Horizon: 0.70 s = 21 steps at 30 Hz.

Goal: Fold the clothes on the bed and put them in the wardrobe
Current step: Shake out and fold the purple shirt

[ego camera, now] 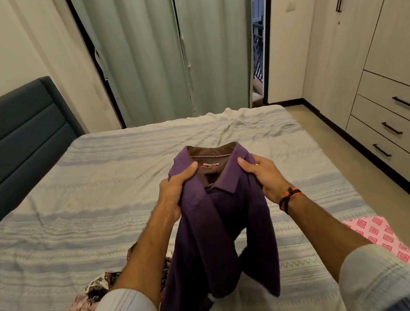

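Observation:
A purple polo shirt hangs in the air above the bed, collar up and facing me, its lower part draping down toward the sheet. My left hand grips the shirt at its left shoulder beside the collar. At the right shoulder my right hand holds it the same way, a dark and orange band on that wrist. The wardrobe stands along the right wall with its doors shut.
A floral garment lies crumpled on the bed at lower left, and a pink patterned cloth lies near the bed's right edge. A teal headboard is at left. Drawers sit low in the wardrobe, curtains hang ahead.

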Available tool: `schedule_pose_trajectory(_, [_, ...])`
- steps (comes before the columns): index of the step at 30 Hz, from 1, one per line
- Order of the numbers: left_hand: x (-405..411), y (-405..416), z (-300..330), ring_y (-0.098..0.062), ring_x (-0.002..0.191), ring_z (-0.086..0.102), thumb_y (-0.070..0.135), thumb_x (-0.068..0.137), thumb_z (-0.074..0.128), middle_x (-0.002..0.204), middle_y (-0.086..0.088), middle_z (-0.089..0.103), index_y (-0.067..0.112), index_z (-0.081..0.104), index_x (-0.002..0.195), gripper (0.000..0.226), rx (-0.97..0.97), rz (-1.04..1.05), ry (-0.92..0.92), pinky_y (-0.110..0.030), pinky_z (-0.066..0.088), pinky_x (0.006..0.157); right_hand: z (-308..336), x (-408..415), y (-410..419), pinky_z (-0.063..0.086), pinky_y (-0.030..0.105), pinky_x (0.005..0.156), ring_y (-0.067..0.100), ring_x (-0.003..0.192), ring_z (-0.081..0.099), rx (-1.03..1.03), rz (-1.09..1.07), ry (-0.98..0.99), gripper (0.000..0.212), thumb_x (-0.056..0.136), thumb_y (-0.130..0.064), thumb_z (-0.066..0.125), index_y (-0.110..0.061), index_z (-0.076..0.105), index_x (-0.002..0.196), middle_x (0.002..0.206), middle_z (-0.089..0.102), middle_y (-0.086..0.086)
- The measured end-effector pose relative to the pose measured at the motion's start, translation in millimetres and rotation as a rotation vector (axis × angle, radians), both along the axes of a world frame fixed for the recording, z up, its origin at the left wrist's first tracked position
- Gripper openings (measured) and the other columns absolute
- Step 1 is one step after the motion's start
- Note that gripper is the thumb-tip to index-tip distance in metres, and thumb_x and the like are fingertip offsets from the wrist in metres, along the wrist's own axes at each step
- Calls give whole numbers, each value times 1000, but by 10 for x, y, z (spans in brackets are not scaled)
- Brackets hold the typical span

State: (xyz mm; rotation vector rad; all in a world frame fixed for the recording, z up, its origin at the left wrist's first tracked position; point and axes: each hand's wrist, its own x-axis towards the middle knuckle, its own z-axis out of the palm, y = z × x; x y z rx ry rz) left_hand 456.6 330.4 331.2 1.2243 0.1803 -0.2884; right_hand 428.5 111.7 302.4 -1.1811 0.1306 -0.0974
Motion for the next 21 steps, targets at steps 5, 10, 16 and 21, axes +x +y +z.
schedule_pose_trajectory(5, [-9, 69, -11, -17, 73, 70, 19, 62, 90, 83, -4, 75, 14, 69, 78, 27, 308, 66, -32, -27, 54, 61, 39, 29, 19, 58, 27, 83, 17, 92, 69, -76, -24, -73, 19, 95, -13, 60, -7, 69, 112, 106, 72, 10])
schedule_pose_trajectory(10, [9, 113, -70, -21, 70, 63, 15, 58, 75, 71, -2, 68, 18, 62, 63, 15, 579, 101, -66, -28, 48, 60, 15, 81, 76, 57, 31, 88, 20, 98, 68, -102, 6, -101, 26, 94, -18, 62, -5, 68, 116, 112, 71, 13])
schedule_pose_trajectory(16, [-6, 176, -174, -19, 65, 53, 1, 74, 51, 70, -2, 62, 11, 68, 69, 21, 814, 171, -146, -24, 37, 55, -32, 103, 84, 57, 33, 87, 20, 96, 69, -132, 5, -89, 23, 95, -11, 61, -1, 68, 114, 109, 72, 13])
schedule_pose_trajectory(21, [32, 231, -239, -24, 92, 60, 7, 85, 50, 97, -3, 69, 22, 71, 93, 27, 797, 252, -167, -29, 46, 76, -76, 92, -36, 56, 32, 84, 19, 93, 69, -350, 31, -69, 26, 92, 7, 56, -6, 70, 109, 101, 74, 8])
